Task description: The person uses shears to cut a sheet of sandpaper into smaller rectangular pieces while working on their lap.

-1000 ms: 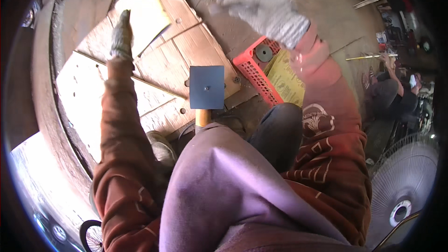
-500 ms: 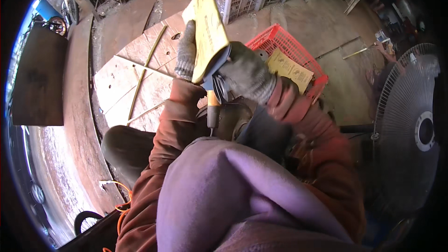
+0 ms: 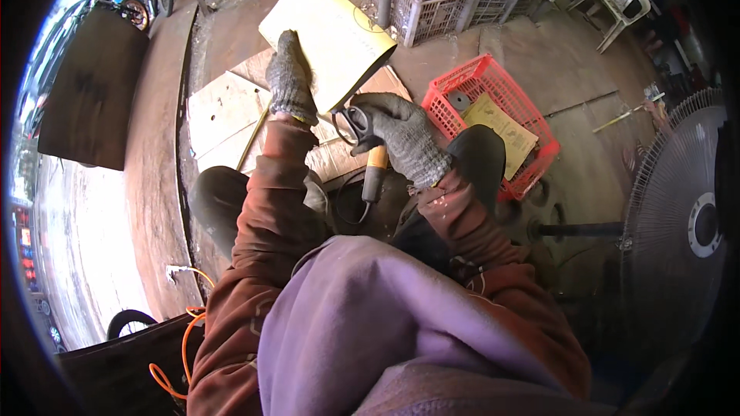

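Note:
My left hand (image 3: 293, 77), in a grey knit glove, grips the near left edge of a curved yellow-backed sandpaper sheet (image 3: 327, 38), its thumb side lying over the printed face. The sheet's dark other face shows along its curled right edge. Close to the sheet's lower corner, my gloved right hand (image 3: 401, 135) is closed on dark-handled scissors (image 3: 356, 125); the handle loops show, and the blades are hard to make out. Below that hand, between my legs, stands an orange and dark power tool (image 3: 374, 173) with a cord.
To the right, a red plastic crate (image 3: 549, 146) holds another yellow sheet (image 3: 501, 127) and a grey disc (image 3: 460, 100). Under the hands lies a wooden board (image 3: 223, 119). A large fan (image 3: 671, 208) stands at far right. Grey crates (image 3: 432, 19) and a plastic chair (image 3: 613, 4) are behind.
The sandpaper has swung from nearly upright and edge-on to spread flatter, up and left. My right hand has drawn away from the sheet, lower down. The view has shifted.

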A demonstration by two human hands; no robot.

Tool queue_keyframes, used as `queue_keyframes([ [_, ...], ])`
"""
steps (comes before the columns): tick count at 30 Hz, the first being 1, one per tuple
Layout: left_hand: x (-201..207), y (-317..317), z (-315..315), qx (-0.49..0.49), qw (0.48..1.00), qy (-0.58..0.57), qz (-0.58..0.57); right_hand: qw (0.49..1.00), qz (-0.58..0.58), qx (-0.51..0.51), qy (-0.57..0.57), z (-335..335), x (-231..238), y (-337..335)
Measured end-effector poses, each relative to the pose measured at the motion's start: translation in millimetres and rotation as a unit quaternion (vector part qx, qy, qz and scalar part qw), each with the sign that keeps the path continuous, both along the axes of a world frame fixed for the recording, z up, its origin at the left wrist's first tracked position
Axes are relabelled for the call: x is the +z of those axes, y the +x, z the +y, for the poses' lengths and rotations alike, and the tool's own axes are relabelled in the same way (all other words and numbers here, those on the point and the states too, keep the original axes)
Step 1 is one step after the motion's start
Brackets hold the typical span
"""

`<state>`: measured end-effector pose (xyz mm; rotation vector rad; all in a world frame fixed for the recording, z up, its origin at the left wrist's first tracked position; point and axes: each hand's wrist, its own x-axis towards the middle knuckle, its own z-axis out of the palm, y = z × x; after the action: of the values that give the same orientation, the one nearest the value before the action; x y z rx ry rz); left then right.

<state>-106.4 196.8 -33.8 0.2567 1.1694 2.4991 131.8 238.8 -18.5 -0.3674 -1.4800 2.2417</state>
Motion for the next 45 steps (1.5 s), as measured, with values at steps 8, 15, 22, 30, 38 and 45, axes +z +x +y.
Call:
queue_keyframes([
  [8,10.8,12.2,-7.9,-0.028,0.999,0.012,0.028,0.966,-0.085,0.223,-0.096,-17.3,5.6,-21.2],
  [15,87.1,-77.4,-65.8,0.110,0.982,-0.021,0.150,0.968,0.024,0.236,-0.087,-35.3,-6.8,60.0],
  [22,64.8,-98.6,-90.6,0.131,0.981,0.019,0.144,0.944,0.025,0.304,-0.128,-55.6,20.5,65.9],
  [30,44.4,-70.7,-90.0,0.030,0.981,-0.048,0.184,0.935,0.058,0.274,-0.219,-46.6,34.0,44.7],
  [38,75.0,-30.5,-92.1,-0.053,0.991,-0.009,0.121,0.960,0.068,0.238,-0.131,-51.3,37.9,40.1],
  [45,65.0,-45.5,-93.0,-0.061,0.991,-0.019,0.119,0.973,0.064,0.194,-0.102,-63.5,38.4,40.2],
])
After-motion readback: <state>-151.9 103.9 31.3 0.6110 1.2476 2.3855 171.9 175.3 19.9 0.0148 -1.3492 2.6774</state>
